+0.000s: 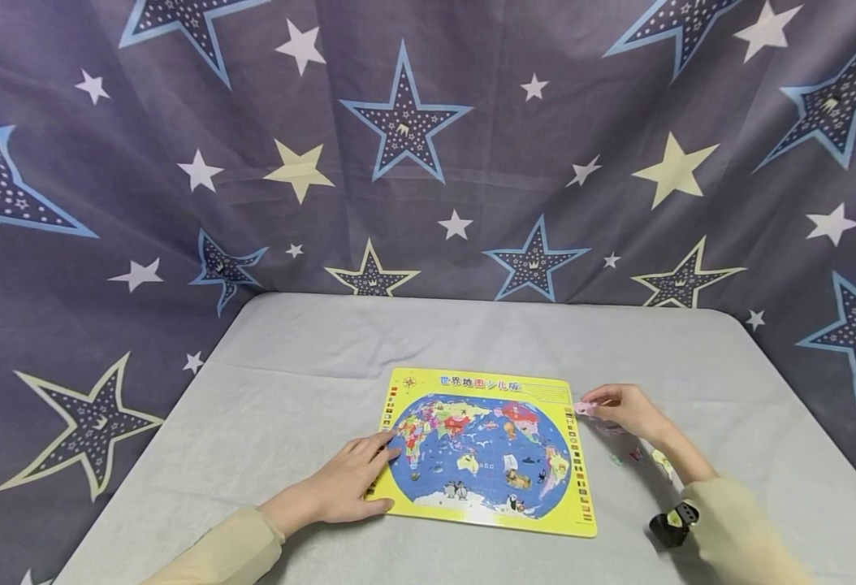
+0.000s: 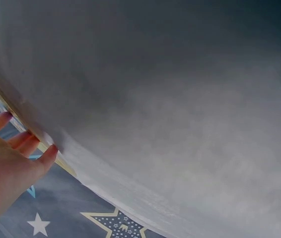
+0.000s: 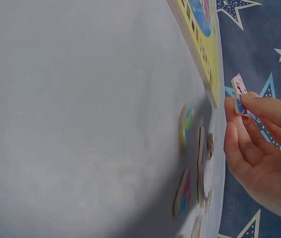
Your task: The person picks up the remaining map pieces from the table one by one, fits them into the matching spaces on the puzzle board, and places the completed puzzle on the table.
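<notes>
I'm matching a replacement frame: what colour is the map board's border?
The border is yellow, clearest in the head view.

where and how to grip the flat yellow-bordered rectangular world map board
Probably grip the board by its left border, where the left hand rests, coming from the left, pinching top and underside: it lies flat with a slim rim, and small colourful pieces lie off its right.

A wide table [image 1: 311, 366] with rounded far corners has a pale gray, lightly creased surface. A yellow-bordered world map board [image 1: 482, 455] lies flat toward the near side. To its right, several small, colorful puzzle pieces [image 3: 185, 127] lie loosely grouped.
</notes>
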{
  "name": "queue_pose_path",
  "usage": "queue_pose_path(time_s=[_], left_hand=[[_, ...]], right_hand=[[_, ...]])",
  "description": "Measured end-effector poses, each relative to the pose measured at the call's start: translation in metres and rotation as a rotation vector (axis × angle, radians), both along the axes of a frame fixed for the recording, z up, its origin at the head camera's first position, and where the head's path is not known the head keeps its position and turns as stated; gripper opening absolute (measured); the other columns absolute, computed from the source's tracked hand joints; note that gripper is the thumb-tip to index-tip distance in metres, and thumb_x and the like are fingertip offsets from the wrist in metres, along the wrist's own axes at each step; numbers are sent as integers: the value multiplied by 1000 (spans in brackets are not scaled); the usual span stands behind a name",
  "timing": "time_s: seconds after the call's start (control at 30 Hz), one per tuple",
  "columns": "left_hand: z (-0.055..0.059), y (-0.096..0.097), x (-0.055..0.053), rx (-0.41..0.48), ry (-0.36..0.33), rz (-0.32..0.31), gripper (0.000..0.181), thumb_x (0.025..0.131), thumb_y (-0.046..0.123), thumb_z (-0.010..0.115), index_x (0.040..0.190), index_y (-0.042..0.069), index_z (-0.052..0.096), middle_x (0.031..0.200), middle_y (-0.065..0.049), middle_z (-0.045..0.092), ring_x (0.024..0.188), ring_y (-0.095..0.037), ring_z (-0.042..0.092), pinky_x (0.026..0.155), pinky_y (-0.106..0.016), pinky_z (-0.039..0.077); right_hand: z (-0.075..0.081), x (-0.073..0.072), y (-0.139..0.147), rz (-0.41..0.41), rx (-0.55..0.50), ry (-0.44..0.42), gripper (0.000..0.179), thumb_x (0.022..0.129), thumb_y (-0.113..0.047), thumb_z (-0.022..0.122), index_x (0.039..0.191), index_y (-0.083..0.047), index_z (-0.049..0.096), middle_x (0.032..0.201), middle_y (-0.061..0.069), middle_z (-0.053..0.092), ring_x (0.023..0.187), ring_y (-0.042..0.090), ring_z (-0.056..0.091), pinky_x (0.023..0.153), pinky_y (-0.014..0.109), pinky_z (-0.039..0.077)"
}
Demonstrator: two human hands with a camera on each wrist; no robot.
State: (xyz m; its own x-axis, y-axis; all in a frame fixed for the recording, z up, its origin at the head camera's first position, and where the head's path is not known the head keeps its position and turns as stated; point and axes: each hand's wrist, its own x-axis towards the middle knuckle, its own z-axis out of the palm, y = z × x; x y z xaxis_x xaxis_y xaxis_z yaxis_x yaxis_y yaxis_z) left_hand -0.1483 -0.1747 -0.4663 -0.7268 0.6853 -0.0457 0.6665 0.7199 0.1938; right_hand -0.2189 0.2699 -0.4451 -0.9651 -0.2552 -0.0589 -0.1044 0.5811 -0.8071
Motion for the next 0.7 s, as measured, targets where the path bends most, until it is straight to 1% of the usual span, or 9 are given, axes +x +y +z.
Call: queue_pose_path(time_s=[0.2,0.33,0.5,0.7], left_hand=[[0,0,0,-3,2,1,68,83,52,46,134,8,36,142,-12,24,129,-24,24,103,-42,23],[0,0,0,-3,-2,1,68,83,52,46,134,9,36,142,-12,24,129,-24,24,102,-42,23],[0,0,0,4,0,-2,67,83,51,47,133,8,36,141,-13,24,129,-24,24,102,-42,24],[0,0,0,3,1,-3,67,83,51,47,133,8,36,142,-13,24,129,-24,24,102,-42,24]], right_hand=[[-1,0,-10,14,-39,-29,26,81,-3,59,103,10,59,86,14,63,67,19,58,54,27,49],[-1,0,-18,21,-30,-27,24,81,-4,58,102,8,60,86,13,63,69,19,57,54,28,49],[-5,1,-26,34,-35,-29,22,80,-5,60,99,6,62,89,13,63,74,19,57,60,28,50],[-7,2,-34,34,-28,-25,19,79,-4,61,96,4,63,85,10,64,73,17,57,60,27,49]])
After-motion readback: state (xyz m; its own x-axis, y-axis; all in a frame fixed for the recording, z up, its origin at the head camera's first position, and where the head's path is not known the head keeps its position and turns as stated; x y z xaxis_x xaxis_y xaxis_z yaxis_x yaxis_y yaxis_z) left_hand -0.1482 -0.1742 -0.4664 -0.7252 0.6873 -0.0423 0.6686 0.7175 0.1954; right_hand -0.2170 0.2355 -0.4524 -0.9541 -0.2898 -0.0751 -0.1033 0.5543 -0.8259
